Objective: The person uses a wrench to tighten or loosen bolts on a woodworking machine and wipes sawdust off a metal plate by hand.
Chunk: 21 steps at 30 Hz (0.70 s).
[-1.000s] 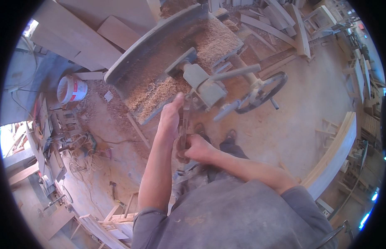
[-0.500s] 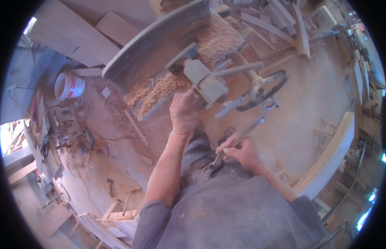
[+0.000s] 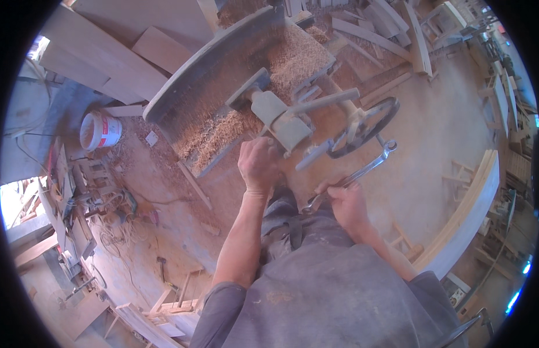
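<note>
Two hands at a woodworking machine, one on the machine and one holding a long wrench.

Head view: the left hand (image 3: 259,165) sits at centre frame with its grip closed on the lower end of the grey-green machine arm (image 3: 278,119), just beside the dark handwheel (image 3: 365,129); the right hand (image 3: 346,204), right of centre and a little lower, has its grip clamped on the shaft of a metal wrench (image 3: 353,176), which slants up to the right so that its ring end lies near the handwheel's lower edge (the other end pokes out below the fist); wood shavings (image 3: 292,58) cover the machine bed (image 3: 182,95) in the upper middle; a white bucket (image 3: 99,131) stands on the floor at the left; planks (image 3: 101,52) lean in the upper left.
</note>
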Motion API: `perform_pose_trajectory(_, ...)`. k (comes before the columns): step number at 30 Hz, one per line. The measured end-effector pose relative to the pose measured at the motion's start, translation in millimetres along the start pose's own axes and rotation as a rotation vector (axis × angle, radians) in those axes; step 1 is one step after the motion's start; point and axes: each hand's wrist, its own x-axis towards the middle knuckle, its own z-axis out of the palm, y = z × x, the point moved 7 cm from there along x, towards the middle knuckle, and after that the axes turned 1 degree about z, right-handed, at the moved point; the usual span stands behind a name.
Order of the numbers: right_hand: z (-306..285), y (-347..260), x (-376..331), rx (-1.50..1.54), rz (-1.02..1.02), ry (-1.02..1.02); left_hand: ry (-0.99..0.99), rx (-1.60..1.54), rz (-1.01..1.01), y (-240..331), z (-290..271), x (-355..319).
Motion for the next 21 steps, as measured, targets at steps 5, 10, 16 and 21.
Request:
perform_pose_trajectory(5,-20,-1,30,0.188,0.031,0.141,0.001,-0.013,-0.041,1,-25,26)
perform_pose_trajectory(10,12,3,53,0.210,0.033,0.149,0.005,0.000,-0.243,-29,-33,104)
perform_pose_trajectory(16,37,14,61,0.475,0.111,-0.023,-0.283,0.054,-0.434,-58,5,128)
perform_pose_trajectory(21,34,20,44,0.516,0.210,0.007,-0.322,0.046,-0.395,-54,14,125)
